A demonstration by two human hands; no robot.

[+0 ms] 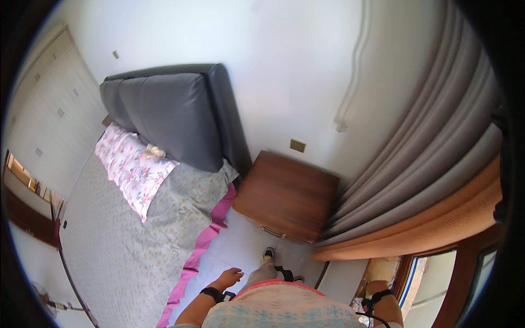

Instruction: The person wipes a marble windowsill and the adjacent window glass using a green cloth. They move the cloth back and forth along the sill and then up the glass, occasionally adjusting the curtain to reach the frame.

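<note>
My left hand [231,277] hangs beside my body at the lower middle, over the pale floor between me and the bed, with nothing in it. A strap circles that wrist. On the other side, my other forearm, also strapped, reaches toward the window sill; its hand is small and partly hidden at the strap. Before me stands a brown wooden nightstand [287,194]. To its left lie a patterned bedsheet [135,250] with a pink ruffled edge [199,246] and a floral pillow [131,170] against a dark padded headboard [168,115].
Grey and orange curtains [410,164] hang at the right, beside a wooden-framed window [430,283]. A wall socket [297,145] sits above the nightstand. White wardrobes [57,110] stand at the far left, with a standing fan [45,299] at the lower left.
</note>
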